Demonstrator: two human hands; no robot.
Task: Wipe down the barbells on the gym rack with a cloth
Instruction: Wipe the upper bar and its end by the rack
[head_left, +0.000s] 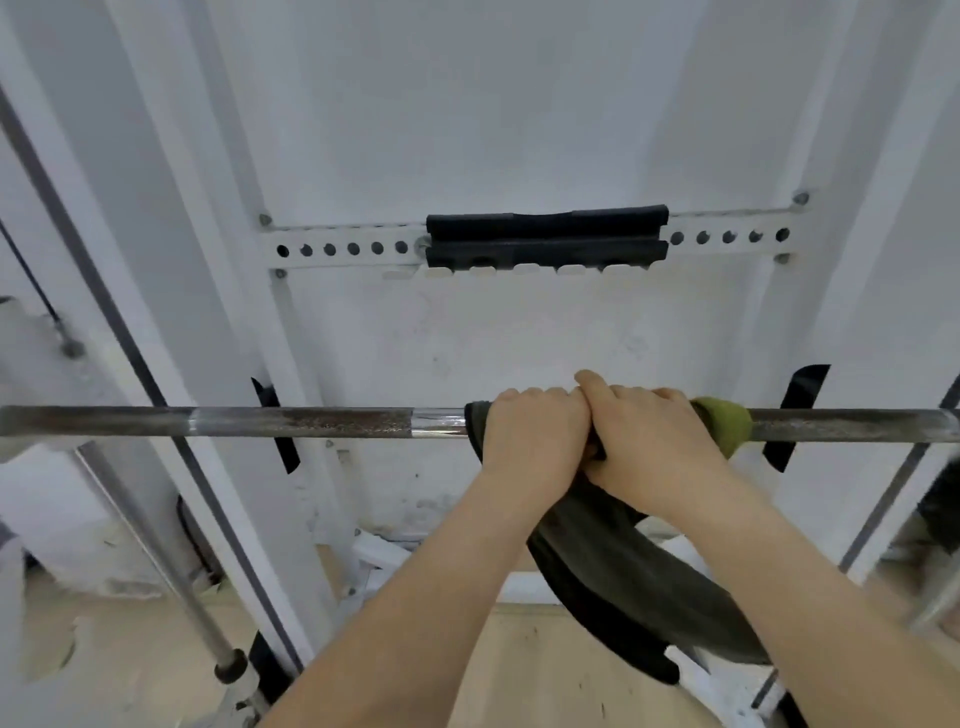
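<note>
The barbell (311, 422) runs level across the view, and both hands sit on it right of its middle, side by side and touching. The left hand (535, 434) and the right hand (657, 441) each have their fingers curled over the top of the bar, gripping the cloth (613, 582) that is wrapped round it beneath them. A bright green end of the cloth bulges out on the bar just past the right hand, while the dark grey-green rest hangs below the bar between the forearms. The bar is dull and speckled with rust along its left length, with a short shiny stretch just beside the left hand. Behind the bar, a black bracket (288, 457) stands on either side of the hands. Well above the bar, a perforated crossbar (343, 249) carries a black pad (545, 236).
</note>
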